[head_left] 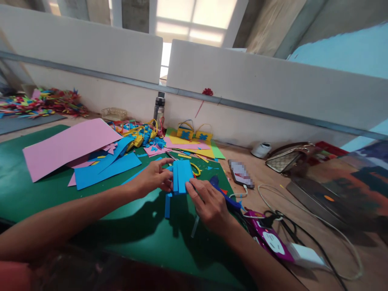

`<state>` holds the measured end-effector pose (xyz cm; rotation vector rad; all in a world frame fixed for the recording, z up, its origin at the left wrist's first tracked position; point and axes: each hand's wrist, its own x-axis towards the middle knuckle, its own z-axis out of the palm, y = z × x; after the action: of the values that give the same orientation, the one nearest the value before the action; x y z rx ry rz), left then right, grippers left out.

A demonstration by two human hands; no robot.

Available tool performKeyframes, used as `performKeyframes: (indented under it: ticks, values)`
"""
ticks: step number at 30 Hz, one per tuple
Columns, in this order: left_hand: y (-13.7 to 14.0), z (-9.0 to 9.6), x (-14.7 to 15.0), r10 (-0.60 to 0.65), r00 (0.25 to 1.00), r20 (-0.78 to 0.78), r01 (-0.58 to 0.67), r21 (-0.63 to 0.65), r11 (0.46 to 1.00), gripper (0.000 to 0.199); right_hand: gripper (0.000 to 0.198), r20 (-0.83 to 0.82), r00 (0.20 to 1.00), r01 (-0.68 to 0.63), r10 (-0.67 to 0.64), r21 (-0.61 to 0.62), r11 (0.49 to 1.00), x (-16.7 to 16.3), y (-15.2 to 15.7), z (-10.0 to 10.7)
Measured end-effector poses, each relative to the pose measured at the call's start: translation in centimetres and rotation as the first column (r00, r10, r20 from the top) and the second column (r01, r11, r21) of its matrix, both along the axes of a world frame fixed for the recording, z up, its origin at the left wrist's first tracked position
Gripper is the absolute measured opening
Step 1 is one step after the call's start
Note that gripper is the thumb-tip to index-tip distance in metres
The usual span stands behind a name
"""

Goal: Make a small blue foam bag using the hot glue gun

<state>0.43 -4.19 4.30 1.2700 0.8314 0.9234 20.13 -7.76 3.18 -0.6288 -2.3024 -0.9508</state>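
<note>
Here the right hand (210, 202) pinches a blue piece (184, 176), the left hand (156, 176) touching with grip unclear, yellow-handled scissors (199, 168) behind

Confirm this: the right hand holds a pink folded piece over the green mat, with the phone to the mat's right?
No: the head view shows the folded piece in the right hand is blue, not pink. The green mat and phone are as you say.
</note>
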Motion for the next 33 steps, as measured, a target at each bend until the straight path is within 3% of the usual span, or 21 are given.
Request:
performKeyframes:
  ticks: [2, 5, 7, 9, 14, 20, 31, 33]
  values:
    - [0.5, 0.1, -0.8, 0.036, 0.986, -0.163, 0.005, 0.244, 0.97, 0.054, 0.026, -0.034, 0.999, -0.01, 0.01, 0.007, 1.0, 0.2, 0.1, 0.0]
    - [1.6, -0.1, -1.9, 0.263, 0.874, -0.408, 0.059, 0.626, 0.777, 0.051, 0.027, -0.086, 0.996, -0.025, 0.025, -0.009, 1.0, 0.3, 0.1, -0.2]
    - [2.3, -0.3, -2.3, 0.339, 0.807, -0.483, 0.142, 0.717, 0.682, 0.056, 0.028, -0.134, 0.99, -0.041, 0.036, -0.03, 0.999, 0.3, 0.0, -0.3]
    - [2.8, -0.4, -2.5, 0.328, 0.783, -0.529, 0.223, 0.731, 0.645, 0.058, 0.029, -0.181, 0.982, -0.063, 0.051, -0.06, 0.996, 0.3, -0.1, -0.5]
    - [2.9, -0.2, -2.6, 0.198, 0.803, -0.563, 0.369, 0.729, 0.576, 0.052, 0.028, -0.244, 0.967, -0.116, 0.074, -0.162, 0.98, 0.1, -0.3, -0.9]
    - [2.6, 0.8, -3.3, 0.034, 0.751, -0.659, 0.584, 0.688, 0.431, 0.042, 0.026, -0.25, 0.961, -0.175, 0.119, -0.219, 0.96, 0.0, -0.2, -1.1]
    - [2.2, 1.6, -3.4, -0.08, 0.721, -0.689, 0.649, 0.63, 0.427, 0.039, 0.025, -0.142, 0.98, -0.168, 0.14, -0.207, 0.964, 0.0, 0.1, -0.9]
    - [2.0, 1.4, -3.1, -0.086, 0.71, -0.698, 0.652, 0.608, 0.453, 0.039, 0.025, -0.139, 0.982, -0.157, 0.129, -0.215, 0.964, 0.0, 0.1, -0.9]
